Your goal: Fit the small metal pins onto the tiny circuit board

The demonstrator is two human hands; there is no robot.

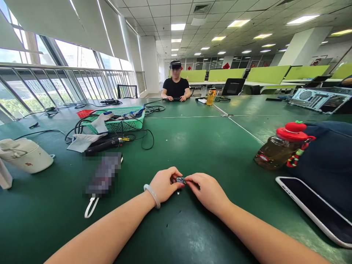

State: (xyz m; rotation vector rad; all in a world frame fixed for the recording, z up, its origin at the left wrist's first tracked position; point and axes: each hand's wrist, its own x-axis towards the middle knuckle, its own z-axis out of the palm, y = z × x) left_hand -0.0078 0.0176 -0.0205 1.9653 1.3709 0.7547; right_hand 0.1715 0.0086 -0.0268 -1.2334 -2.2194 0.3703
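Between my hands, just over the green table (203, 146), is a small dark circuit board (180, 180) with light specks on it. My left hand (164, 184), with a pale bangle (152, 195) at the wrist, pinches the board's left side between thumb and fingers. From the other side, the thumb and fingertips of my right hand (207, 190) close at the board's right end. Whether they grip the board itself or a tiny part on it is too small to tell. A small whitish piece (178, 191) shows just below my left thumb.
To the left lie a phone (103, 174) with a white cable, a glove (85, 142) and a green basket (129, 125) of cables. On the right are a red-lidded bottle (277, 148), a tablet (316, 209) and a dark bag (330, 161). A person (176, 86) sits across the table.
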